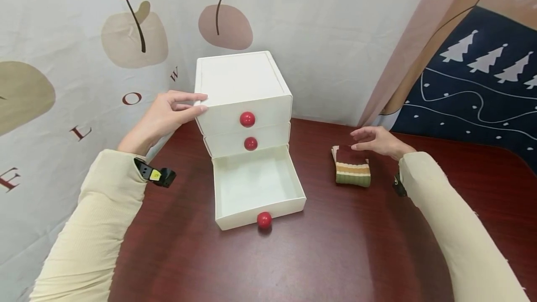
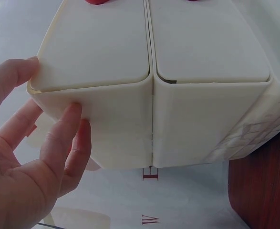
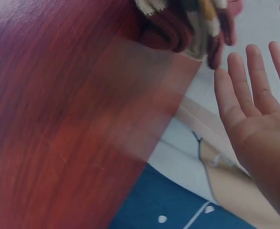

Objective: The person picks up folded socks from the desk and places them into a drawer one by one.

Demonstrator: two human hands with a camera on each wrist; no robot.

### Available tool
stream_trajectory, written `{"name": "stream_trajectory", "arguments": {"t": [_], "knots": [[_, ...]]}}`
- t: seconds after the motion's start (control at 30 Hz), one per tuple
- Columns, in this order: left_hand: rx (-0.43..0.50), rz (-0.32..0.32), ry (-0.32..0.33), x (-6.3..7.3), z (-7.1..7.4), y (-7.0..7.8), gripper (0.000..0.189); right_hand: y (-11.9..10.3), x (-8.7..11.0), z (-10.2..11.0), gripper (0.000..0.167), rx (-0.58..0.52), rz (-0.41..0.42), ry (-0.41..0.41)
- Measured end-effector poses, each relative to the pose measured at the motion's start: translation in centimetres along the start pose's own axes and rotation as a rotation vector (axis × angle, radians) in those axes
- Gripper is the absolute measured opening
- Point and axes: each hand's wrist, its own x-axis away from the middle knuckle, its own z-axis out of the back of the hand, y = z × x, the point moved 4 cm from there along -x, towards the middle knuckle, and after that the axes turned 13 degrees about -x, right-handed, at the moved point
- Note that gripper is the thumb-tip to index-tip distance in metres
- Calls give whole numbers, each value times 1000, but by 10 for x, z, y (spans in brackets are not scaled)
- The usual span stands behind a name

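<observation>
A white three-drawer box [image 1: 240,78] stands on the table, its bottom drawer [image 1: 257,181] pulled out and bare inside. My left hand [image 1: 161,114] rests on the box's upper left front corner, thumb at the front edge. In the left wrist view, the fingers of the left hand [image 2: 39,157] lie against the side of the box [image 2: 116,124], loosely extended. To the right lie folded striped socks [image 1: 353,174] in maroon, cream, yellow and green. My right hand [image 1: 379,141] is just over their far edge, fingers extended. In the right wrist view, its fingertips are right by the socks [image 3: 178,28].
Red round knobs mark the upper drawer [image 1: 247,119], the middle drawer [image 1: 251,143] and the bottom one. The dark red table [image 1: 319,255] reaches back to a printed curtain [image 1: 327,41]. A navy cloth with white trees [image 1: 474,87] hangs at the right.
</observation>
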Motion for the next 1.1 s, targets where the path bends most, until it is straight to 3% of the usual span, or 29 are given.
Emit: {"name": "stream_trajectory", "arguments": {"t": [0.53,1.1], "knots": [[10,-21,8,0,0,0,47,33,-11,-4,64,-4,-110,-39],[4,5,1,-1,0,-1,48,31,-12,-8,53,12,-59,30]]}}
